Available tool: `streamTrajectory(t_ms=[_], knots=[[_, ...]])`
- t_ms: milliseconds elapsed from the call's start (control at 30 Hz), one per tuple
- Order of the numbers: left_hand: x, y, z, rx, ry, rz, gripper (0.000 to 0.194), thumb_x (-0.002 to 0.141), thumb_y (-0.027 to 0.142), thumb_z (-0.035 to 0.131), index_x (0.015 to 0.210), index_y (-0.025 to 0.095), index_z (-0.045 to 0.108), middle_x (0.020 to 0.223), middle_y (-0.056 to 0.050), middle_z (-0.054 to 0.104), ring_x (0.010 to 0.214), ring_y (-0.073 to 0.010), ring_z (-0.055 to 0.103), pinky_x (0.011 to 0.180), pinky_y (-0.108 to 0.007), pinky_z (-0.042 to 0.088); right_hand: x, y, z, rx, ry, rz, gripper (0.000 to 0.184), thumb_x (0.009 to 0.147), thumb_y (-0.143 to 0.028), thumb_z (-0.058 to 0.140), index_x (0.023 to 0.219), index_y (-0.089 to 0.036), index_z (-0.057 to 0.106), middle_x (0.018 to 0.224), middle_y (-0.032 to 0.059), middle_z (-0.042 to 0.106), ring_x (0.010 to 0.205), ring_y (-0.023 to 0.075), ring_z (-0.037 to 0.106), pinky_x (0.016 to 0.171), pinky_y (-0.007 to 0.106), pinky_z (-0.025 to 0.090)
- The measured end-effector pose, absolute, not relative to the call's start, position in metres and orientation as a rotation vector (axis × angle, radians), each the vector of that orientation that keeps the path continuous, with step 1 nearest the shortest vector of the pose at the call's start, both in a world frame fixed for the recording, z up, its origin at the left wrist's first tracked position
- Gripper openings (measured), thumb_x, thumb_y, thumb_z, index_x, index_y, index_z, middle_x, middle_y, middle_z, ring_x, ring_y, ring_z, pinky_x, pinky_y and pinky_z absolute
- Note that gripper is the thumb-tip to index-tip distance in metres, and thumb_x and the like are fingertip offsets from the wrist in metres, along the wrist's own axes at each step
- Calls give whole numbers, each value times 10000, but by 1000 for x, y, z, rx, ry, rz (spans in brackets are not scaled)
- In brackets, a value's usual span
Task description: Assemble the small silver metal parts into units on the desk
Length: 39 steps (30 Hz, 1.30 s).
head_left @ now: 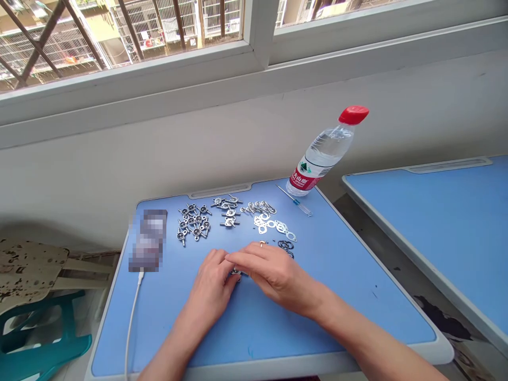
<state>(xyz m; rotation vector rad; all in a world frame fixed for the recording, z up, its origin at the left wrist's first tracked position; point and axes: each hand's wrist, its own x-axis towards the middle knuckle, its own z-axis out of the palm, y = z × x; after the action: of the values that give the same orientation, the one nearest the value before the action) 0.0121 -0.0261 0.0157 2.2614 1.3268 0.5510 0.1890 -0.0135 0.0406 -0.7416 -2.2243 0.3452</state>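
Note:
My left hand (212, 288) and my right hand (270, 272) meet at the middle of the blue desk (246, 323). Their fingertips are pinched together on a small metal part (237, 273), mostly hidden under the fingers. My right hand lies partly over my left. Behind the hands are several small metal fittings (193, 221) in a group at the left, more metal pieces (228, 209) in the middle, flat silvery gasket plates (273, 225) at the right and black rubber rings (286, 245) next to my right hand.
A blurred phone (148, 239) with a white cable (133, 312) lies at the desk's left. A water bottle (323, 153) with a red cap stands at the back right, with a small screwdriver (296, 201) beside it. A second blue desk (444, 227) is at right; a teal stool (39, 338) is at left.

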Motion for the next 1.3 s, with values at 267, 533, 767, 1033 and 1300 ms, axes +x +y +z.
streamTrajectory(t_ms=[267, 533, 767, 1033, 1300], knots=[[13, -25, 16, 2276, 1316, 552, 174, 836, 44, 596, 893, 208, 582, 905, -22, 604, 837, -207, 529, 726, -336, 462, 194, -13, 48, -715, -2208, 509, 346, 944, -60, 357, 1189, -154, 583, 889, 75, 680, 786, 159, 607, 650, 297, 519], [12, -25, 15, 2309, 1306, 525, 139, 859, 72, 576, 888, 207, 589, 898, -24, 602, 832, -204, 525, 733, -336, 460, 194, -11, 46, -847, -2195, 267, 263, 984, -161, 399, 1070, -136, 646, 778, 61, 648, 669, 147, 569, 566, 270, 477], [12, -25, 16, 2291, 1310, 521, 166, 864, 58, 548, 913, 211, 591, 895, -25, 599, 830, -202, 520, 725, -339, 463, 198, -11, 49, -717, -2212, 448, 330, 940, -52, 362, 1123, -158, 617, 844, 62, 689, 749, 154, 613, 626, 292, 515], [12, -26, 16, 2256, 1299, 567, 136, 876, 73, 533, 848, 203, 557, 911, -29, 604, 845, -204, 529, 731, -338, 463, 191, -14, 45, -750, -2214, 371, 294, 958, -96, 384, 1150, -114, 607, 850, 87, 695, 729, 167, 611, 590, 301, 497], [13, -25, 18, 2240, 1331, 549, 215, 825, 27, 546, 943, 206, 538, 853, -13, 590, 801, -204, 529, 706, -329, 447, 193, -13, 47, -750, -2121, 458, 232, 965, -122, 424, 1062, -150, 633, 799, 50, 698, 693, 150, 608, 607, 290, 491]])
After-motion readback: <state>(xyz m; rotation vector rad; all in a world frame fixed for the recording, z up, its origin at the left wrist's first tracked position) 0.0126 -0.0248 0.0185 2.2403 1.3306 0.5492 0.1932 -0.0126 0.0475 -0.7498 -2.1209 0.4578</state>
